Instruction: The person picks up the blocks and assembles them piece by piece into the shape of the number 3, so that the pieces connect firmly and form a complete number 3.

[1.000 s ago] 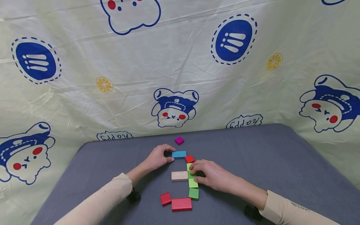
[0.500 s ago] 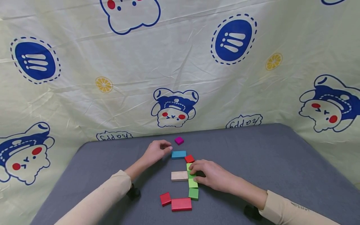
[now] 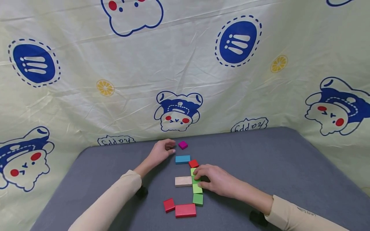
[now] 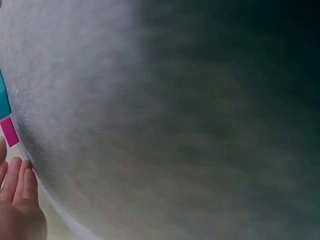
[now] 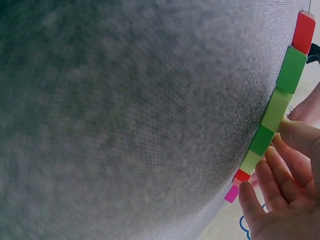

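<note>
Just left of a small magenta block (image 3: 183, 145) near the table's far edge hovers my left hand (image 3: 160, 150), fingers loosely bent around nothing. A blue block (image 3: 182, 159) lies below that, close to a small red block (image 3: 193, 163). My right hand (image 3: 218, 181) rests against the right side of a column of green and light green blocks. In the right wrist view its thumb (image 5: 297, 136) touches a light green block (image 5: 275, 110), and the other fingers lie along the column. A pale wooden block (image 3: 183, 181) meets the column from the left.
Nearest the person are a long red block (image 3: 185, 210) and a tilted red block (image 3: 169, 205), with a green block (image 3: 198, 199) at the column's lower end. Grey cloth covers the table (image 3: 274, 160). A printed curtain (image 3: 130, 106) hangs right behind it.
My left hand has left the blue block's left end and moved away from the person, up beside the magenta block. The right hand and the blocks stay as they were.
</note>
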The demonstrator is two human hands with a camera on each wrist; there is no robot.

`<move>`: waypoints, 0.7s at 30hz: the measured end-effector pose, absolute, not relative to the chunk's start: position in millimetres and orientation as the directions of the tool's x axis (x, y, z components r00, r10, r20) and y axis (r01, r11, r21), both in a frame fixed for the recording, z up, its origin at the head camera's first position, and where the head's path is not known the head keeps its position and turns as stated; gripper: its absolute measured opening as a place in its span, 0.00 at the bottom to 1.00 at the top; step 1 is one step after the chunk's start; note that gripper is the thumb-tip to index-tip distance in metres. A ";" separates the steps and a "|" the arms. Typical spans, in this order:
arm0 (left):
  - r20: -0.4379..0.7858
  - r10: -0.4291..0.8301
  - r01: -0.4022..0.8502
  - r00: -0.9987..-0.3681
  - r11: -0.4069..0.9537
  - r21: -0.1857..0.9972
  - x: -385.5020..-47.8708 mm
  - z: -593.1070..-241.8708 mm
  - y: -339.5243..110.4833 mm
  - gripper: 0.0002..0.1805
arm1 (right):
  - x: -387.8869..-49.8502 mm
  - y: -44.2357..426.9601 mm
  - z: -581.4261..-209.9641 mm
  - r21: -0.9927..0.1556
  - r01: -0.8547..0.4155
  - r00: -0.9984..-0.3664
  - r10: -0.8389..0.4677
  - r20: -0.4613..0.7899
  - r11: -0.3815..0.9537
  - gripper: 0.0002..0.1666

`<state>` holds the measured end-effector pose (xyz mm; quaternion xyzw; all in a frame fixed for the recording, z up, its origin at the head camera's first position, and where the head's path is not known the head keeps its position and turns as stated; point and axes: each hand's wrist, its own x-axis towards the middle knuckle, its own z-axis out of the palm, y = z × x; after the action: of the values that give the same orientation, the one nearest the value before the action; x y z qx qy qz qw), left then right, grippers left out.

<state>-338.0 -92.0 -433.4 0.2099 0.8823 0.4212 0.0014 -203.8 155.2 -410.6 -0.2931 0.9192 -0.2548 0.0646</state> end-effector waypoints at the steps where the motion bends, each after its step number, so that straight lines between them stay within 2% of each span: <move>1: 0.173 0.368 0.366 -0.914 0.563 0.741 -339.7 -433.5 -90.6 0.19 | -203.9 155.1 -410.6 -0.506 -0.505 -0.821 -0.571 0.030 0.699 0.12; 12: 0.158 0.284 0.302 -0.946 0.588 0.750 -345.7 -429.8 -71.9 0.22 | -204.6 153.7 -411.3 -0.505 -0.514 -0.815 -0.578 0.035 0.693 0.12; 21: 0.103 0.263 0.260 -0.959 0.677 0.688 -344.4 -430.2 -59.5 0.22 | -204.0 154.4 -411.8 -0.506 -0.522 -0.810 -0.585 0.042 0.686 0.11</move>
<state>-344.4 -59.5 -430.2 0.1427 0.9158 0.3754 0.0024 -204.0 154.4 -411.8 -0.3022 0.9161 -0.2561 0.0617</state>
